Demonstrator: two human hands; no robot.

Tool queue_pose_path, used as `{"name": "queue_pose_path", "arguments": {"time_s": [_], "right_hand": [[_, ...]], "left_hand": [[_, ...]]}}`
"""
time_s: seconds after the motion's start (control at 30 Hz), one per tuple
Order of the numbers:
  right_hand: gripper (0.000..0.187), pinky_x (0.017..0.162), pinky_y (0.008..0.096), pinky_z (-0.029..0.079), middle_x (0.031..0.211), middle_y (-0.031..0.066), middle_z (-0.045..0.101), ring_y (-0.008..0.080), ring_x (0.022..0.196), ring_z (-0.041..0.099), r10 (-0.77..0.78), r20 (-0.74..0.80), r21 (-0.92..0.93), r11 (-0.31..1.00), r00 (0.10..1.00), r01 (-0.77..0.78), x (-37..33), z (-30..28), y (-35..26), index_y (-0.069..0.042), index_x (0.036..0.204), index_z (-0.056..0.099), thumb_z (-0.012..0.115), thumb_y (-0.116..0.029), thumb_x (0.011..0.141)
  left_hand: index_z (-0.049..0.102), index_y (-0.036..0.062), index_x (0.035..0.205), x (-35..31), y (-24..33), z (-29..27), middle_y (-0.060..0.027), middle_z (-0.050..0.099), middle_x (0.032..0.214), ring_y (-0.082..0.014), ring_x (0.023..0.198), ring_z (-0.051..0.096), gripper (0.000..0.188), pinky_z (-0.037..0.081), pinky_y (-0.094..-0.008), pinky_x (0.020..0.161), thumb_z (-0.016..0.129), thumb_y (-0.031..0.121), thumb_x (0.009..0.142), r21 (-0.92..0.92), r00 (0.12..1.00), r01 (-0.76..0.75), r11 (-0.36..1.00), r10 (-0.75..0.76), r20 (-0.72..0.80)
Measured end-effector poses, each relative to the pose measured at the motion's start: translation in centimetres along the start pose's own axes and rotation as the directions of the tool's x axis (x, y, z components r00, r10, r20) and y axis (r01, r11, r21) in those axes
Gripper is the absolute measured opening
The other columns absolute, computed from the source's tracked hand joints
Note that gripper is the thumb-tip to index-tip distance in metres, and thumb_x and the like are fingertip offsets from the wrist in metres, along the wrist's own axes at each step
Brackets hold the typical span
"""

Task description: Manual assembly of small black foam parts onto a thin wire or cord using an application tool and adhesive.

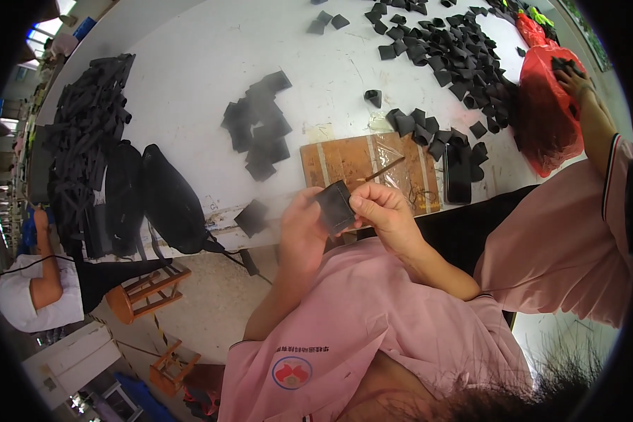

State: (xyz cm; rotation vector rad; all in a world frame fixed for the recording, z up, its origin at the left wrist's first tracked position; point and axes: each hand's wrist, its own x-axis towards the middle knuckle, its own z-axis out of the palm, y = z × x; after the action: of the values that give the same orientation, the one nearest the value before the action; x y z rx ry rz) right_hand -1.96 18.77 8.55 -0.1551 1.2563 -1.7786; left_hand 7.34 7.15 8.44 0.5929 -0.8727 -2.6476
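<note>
Close in front of my chest I hold a small black square fabric piece (pixel 336 208) with a stitched line near one edge. My left hand (pixel 302 228) is closed round its left side. The thumb and fingers of my right hand (pixel 388 212) pinch its right edge. Just beyond my hands lies a wooden board (pixel 323 158) with clear tape over it and a thin brown stick (pixel 386 169) on top. One loose black square (pixel 252 218) sits near the table's front edge, left of my left hand. Flat black squares (pixel 260 126) form a loose group farther out.
Many folded black pieces (pixel 464 63) spread over the far right of the white table (pixel 190 91). A phone (pixel 458 174) lies beside the board. Black strips (pixel 84 126) and black bags (pixel 169 200) fill the left. At right, another person's hand (pixel 576 81) touches a red bag (pixel 548 119).
</note>
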Motion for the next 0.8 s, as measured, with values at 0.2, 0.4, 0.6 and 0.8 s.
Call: {"name": "queue_pose_path", "arguments": {"time_s": [0.2, 0.4, 0.6, 0.8], "right_hand": [[0.01, 0.055, 0.0169, 0.04, 0.07, -0.0019, 0.055, 0.0037, 0.059, 0.048, -0.048, 0.011, -0.028, 0.998, 0.999, 0.049, -0.6, -0.4, -0.1, -0.004, 0.078, 0.057, 0.054, -0.013, 0.083], [0.009, 0.055, 0.0172, 0.041, 0.071, -0.0022, 0.055, 0.004, 0.06, 0.049, -0.045, 0.034, -0.033, 0.998, 0.998, 0.046, -0.4, -0.8, -0.2, -0.004, 0.077, 0.057, 0.055, -0.012, 0.082], [0.01, 0.052, 0.02, 0.04, 0.072, 0.0026, 0.053, 0.008, 0.058, 0.049, -0.5, -0.035, -0.619, 0.691, 0.865, 0.374, -0.7, -0.8, -0.3, -0.001, 0.077, 0.054, 0.06, -0.009, 0.077], [0.011, 0.048, 0.0268, 0.041, 0.073, 0.0098, 0.051, 0.0199, 0.057, 0.052, -0.62, 0.115, -0.639, 0.553, 0.776, 0.536, -2.0, 1.1, -1.2, 0.001, 0.079, 0.056, 0.062, 0.0, 0.07]], "left_hand": [[0.044, -0.0021, 0.104, -0.6, -0.2, -0.4, -0.0138, 0.056, 0.096, -0.0204, 0.086, 0.055, 0.026, 0.045, -0.0325, 0.07, 0.044, 0.011, 0.082, -0.163, 0.999, 0.031, 0.986, -0.029, 0.016], [0.051, -0.0018, 0.093, -0.9, -0.3, -0.8, -0.0105, 0.059, 0.08, -0.016, 0.065, 0.057, 0.015, 0.046, -0.0255, 0.057, 0.047, 0.007, 0.082, 0.04, 1.0, -0.008, 0.999, 0.008, -0.013], [0.054, -0.0013, 0.083, -0.9, -0.5, -0.3, -0.0073, 0.058, 0.066, -0.0102, 0.053, 0.053, 0.005, 0.042, -0.0182, 0.049, 0.055, 0.002, 0.079, 0.362, 0.984, -0.09, 0.928, 0.138, -0.109], [0.055, -0.0013, 0.081, -1.1, -2.0, 1.8, -0.0062, 0.058, 0.068, -0.0093, 0.059, 0.056, 0.005, 0.044, -0.0198, 0.054, 0.057, 0.0, 0.077, 0.735, 0.904, -0.316, 0.6, 0.425, 0.043]]}}
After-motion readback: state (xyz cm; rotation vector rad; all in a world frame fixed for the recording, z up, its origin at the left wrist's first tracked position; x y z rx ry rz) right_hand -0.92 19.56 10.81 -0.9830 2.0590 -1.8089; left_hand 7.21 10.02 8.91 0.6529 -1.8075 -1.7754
